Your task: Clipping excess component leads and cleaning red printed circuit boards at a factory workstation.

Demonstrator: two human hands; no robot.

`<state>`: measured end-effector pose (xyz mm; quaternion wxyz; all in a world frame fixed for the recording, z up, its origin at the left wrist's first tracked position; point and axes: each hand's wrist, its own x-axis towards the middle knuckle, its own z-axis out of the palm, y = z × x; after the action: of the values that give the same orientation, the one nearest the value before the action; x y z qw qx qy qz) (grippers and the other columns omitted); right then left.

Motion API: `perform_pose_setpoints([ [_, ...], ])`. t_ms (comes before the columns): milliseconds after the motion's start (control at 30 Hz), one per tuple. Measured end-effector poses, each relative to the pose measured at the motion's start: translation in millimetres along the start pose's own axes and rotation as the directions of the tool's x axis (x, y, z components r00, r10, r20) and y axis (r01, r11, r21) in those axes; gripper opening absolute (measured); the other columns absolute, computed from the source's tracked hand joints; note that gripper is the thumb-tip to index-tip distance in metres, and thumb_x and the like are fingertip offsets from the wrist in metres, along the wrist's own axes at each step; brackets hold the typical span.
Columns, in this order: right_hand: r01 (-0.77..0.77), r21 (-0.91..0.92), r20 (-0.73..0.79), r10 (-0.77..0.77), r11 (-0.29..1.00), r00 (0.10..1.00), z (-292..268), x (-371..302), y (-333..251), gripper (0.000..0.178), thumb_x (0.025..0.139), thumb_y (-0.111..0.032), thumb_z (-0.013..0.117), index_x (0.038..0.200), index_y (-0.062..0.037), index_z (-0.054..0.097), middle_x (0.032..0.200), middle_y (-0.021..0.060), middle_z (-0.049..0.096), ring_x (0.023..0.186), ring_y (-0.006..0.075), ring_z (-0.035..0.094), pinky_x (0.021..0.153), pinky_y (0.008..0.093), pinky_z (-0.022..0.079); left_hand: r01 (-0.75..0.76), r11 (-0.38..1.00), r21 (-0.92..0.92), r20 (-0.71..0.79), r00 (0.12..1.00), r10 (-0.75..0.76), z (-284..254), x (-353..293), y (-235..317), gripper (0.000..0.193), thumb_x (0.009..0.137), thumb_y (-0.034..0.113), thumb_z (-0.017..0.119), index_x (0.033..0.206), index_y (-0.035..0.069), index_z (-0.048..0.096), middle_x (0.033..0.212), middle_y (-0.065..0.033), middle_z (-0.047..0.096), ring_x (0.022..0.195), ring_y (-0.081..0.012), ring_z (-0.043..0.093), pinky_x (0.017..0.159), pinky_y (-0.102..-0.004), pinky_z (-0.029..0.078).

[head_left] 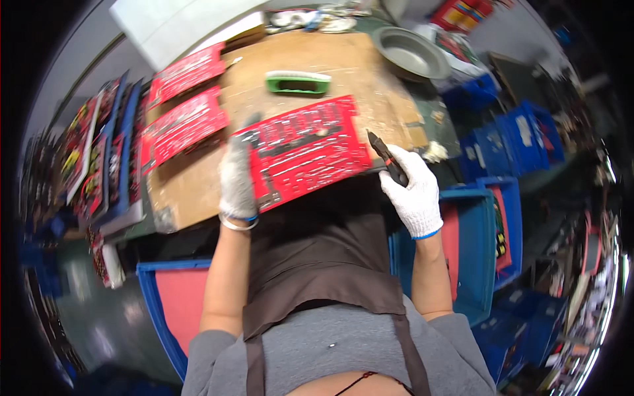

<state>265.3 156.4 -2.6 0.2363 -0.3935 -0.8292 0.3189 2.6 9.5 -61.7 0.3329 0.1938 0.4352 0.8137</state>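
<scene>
A red circuit board (304, 155) is tilted above the near edge of the table. My left hand (238, 173), in a greyish work glove, closes on its left edge. Rows of pale pins or solder points cover the face turned up. In my right hand (415, 191), gloved in white, is a dark pair of cutting pliers (384, 155) with a reddish mark. Their tip points up and left, just off the board's right edge. Farther back on the table lies a brush (298, 83) with a green body and white bristles.
Two more red boards (185, 125) lie at the table's left side, beside racked boards (99, 145). A grey round pan (411, 54) sits at the far right corner of the wooden tabletop (317, 49). Blue bins (505, 142) stand right; a blue tray with pink lining (181, 300) is low left.
</scene>
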Motion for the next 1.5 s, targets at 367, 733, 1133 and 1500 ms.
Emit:
perform_pose_setpoints([
  [367, -0.243, -0.698, -0.151, 0.194, 0.674, 0.969, -70.1, -18.9, 73.7, 0.043, 0.09, -0.023, 0.07, 0.132, -0.0178, 0.062, 0.103, 0.0154, 0.068, 0.094, 0.0378, 0.071, 0.081, 0.0482, 0.057, 0.025, 0.999, 0.043, 0.051, 0.998, -0.027, 8.6, -5.7, 8.0, 0.081, 0.109, 0.056, 0.051, 0.161, -0.003, 0.033, 0.152, -0.0244, 0.054, 0.133, -0.0332, 0.062, 0.111, -0.0483, 0.054],
  [733, 0.02, -0.934, 0.055, 0.09, 0.358, 0.994, -83.5, 0.4, 70.3, 0.055, 0.077, -0.023, 0.08, 0.128, -0.0163, 0.061, 0.104, 0.0137, 0.064, 0.096, 0.0367, 0.064, 0.079, 0.0511, 0.051, 0.018, 0.998, 0.052, 0.076, 0.997, -0.022, 8.4, -4.2, 6.6, 0.082, 0.108, 0.056, 0.051, 0.161, -0.004, 0.033, 0.152, -0.0257, 0.053, 0.134, -0.0341, 0.061, 0.111, -0.0495, 0.053],
  [1133, 0.166, -0.623, 0.108, -0.127, 0.764, 0.986, -72.3, -15.3, 37.1, 0.046, 0.085, -0.018, 0.076, 0.128, -0.0097, 0.062, 0.105, 0.0162, 0.065, 0.098, 0.0384, 0.064, 0.084, 0.0474, 0.054, -0.001, 1.0, -0.016, 0.001, 1.0, 0.001, 5.5, -1.4, 5.0, 0.069, 0.11, 0.049, 0.053, 0.155, -0.003, 0.046, 0.144, -0.0175, 0.062, 0.126, -0.025, 0.065, 0.109, -0.0433, 0.055],
  [1500, 0.468, -0.557, 0.167, -0.459, 0.686, 0.873, -4.5, 27.1, -31.9, 0.057, 0.083, -0.025, 0.081, 0.136, -0.0133, 0.064, 0.107, 0.0102, 0.063, 0.101, 0.0318, 0.06, 0.086, 0.0451, 0.047, 0.028, 1.0, -0.002, 0.006, 1.0, -0.028, 15.0, -8.4, 13.6, 0.069, 0.112, 0.049, 0.049, 0.157, -0.003, 0.044, 0.149, -0.0175, 0.057, 0.133, -0.0252, 0.061, 0.113, -0.0422, 0.052],
])
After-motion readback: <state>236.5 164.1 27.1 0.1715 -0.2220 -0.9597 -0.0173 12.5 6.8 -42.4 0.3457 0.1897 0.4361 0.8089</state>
